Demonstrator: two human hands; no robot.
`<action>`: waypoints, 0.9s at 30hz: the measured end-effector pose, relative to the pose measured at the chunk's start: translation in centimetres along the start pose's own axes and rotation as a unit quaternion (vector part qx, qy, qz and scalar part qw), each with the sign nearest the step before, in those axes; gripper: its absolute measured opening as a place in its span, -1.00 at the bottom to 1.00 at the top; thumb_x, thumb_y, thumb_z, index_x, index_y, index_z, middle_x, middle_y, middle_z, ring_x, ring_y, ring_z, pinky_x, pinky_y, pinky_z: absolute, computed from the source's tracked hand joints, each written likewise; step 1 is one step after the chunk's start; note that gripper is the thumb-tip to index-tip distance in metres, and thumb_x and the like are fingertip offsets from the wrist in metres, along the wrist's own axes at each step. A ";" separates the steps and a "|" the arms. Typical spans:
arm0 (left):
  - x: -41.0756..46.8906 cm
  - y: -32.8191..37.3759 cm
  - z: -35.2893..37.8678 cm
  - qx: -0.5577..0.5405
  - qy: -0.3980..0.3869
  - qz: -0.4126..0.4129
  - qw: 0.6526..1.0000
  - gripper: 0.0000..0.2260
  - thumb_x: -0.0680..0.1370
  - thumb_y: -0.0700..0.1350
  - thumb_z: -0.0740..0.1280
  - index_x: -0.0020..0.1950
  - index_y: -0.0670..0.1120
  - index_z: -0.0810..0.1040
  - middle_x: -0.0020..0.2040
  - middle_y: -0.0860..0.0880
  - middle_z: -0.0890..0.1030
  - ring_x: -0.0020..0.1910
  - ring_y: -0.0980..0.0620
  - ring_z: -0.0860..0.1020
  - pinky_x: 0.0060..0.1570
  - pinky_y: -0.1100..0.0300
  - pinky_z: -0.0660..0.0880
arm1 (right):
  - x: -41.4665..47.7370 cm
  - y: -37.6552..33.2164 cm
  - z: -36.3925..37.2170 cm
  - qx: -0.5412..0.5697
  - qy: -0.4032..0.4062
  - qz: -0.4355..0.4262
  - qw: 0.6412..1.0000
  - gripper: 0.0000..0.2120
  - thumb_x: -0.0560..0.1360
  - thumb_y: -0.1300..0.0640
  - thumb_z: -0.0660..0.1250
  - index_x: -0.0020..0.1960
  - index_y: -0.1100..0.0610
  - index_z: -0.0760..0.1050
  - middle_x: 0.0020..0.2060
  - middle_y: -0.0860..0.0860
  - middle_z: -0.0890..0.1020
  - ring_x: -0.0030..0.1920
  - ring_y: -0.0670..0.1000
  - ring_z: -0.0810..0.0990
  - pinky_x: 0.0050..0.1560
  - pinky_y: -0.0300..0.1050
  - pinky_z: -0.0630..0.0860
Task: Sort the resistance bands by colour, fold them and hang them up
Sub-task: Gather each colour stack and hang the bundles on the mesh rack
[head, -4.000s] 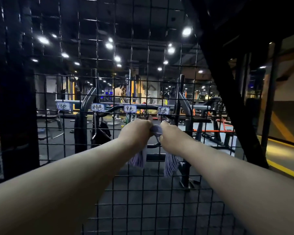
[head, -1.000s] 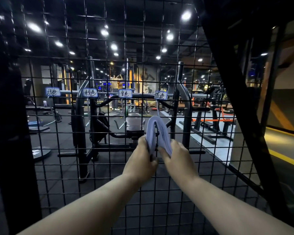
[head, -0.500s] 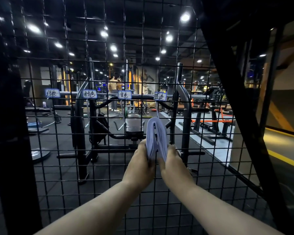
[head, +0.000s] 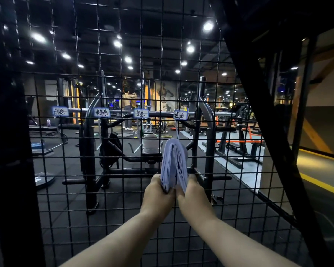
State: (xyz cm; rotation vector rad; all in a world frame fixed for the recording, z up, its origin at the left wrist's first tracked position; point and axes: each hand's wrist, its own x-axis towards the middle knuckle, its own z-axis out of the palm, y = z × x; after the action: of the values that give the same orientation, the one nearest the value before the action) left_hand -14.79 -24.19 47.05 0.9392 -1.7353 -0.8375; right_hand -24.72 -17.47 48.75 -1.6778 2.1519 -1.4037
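1. Resistance bands (head: pixel 174 162), folded into one pale bluish-lilac bundle, are held at their lower ends by both of us: our left hand (head: pixel 158 191) grips the left half of the fold and our right hand (head: pixel 193 195) grips the right half. The fingers are curled round the layers, and the two hands sit side by side, touching.
2. From that grip the bundle arches up like an upturned U against the wire grid (head: pixel 66 176). Its top sits below the blue tag (head: pixel 180 115).
3. A thin strip (head: pixel 177 132) runs from the top of the fold up toward that tag. We cannot make out what it hangs on.
4. We judge the hanging to be nearly done, with the release left to do.
5. If we let go before the strip is properly seated, the bundle could drop and the stacked layers fan apart, undoing the fold.
6. If we pull down too hard, the bands will stretch, and they may spring back or drag the strip off its hold.
7. The purple tag (head: pixel 141 113) is just to the left. In this dim light lilac and blue look alike, so the bundle may belong one place over.
8. Further left are the pink tag (head: pixel 102 112) and the green tag (head: pixel 60 112). Behind the grid stand gym machines (head: pixel 206 132) and, far off, a person (head: pixel 127 110).
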 end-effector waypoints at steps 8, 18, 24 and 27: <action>0.3 0.9 -0.8 0.021 -0.033 -0.083 0.996 -0.89 0.47 -0.03 0.40 -0.10 -0.04 0.56 -0.28 -0.06 0.66 -0.33 -0.05 0.65 -0.32 -0.01 0.63 | -0.9 -0.6 -0.5 -0.032 0.016 0.026 0.999 -0.88 0.63 0.01 0.20 0.03 0.07 0.36 -0.12 0.03 0.59 -0.17 0.07 0.58 -0.33 -0.13 0.41; -1.3 2.5 -2.1 0.036 -0.056 -0.123 0.990 -0.74 0.39 -0.06 0.54 -0.13 0.03 0.45 -0.17 0.00 0.65 -0.18 -0.01 0.66 -0.33 0.12 0.61 | -2.5 -1.1 -1.7 -0.059 -0.008 0.079 0.995 -0.77 0.54 -0.04 0.32 0.01 0.05 0.31 -0.15 -0.04 0.53 -0.20 0.05 0.51 -0.34 -0.15 0.35; -3.3 2.6 -4.0 0.085 -0.112 -0.171 0.975 -0.88 0.47 -0.16 0.42 -0.21 -0.12 0.50 -0.30 -0.11 0.57 -0.35 -0.07 0.54 -0.34 0.13 0.50 | -4.5 -1.3 -1.5 -0.081 -0.061 0.136 0.985 -0.66 0.56 -0.12 0.30 0.09 0.13 0.34 -0.05 0.00 0.52 -0.12 0.05 0.50 -0.18 -0.13 0.41; -5.1 2.7 -5.6 0.131 -0.133 -0.169 0.968 -0.89 0.46 -0.18 0.38 -0.08 -0.20 0.55 -0.29 -0.16 0.60 -0.33 -0.13 0.62 -0.31 0.02 0.60 | -6.3 -1.5 -1.2 -0.101 -0.105 0.155 0.977 -0.66 0.58 -0.14 0.27 -0.07 0.14 0.30 -0.18 0.01 0.47 -0.26 0.00 0.45 -0.29 -0.12 0.38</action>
State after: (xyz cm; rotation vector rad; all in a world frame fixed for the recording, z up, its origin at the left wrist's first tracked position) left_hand -8.85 -19.17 48.94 1.3790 -1.9812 -1.0041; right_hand -21.79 -11.74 47.62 -1.3890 2.3660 -0.9112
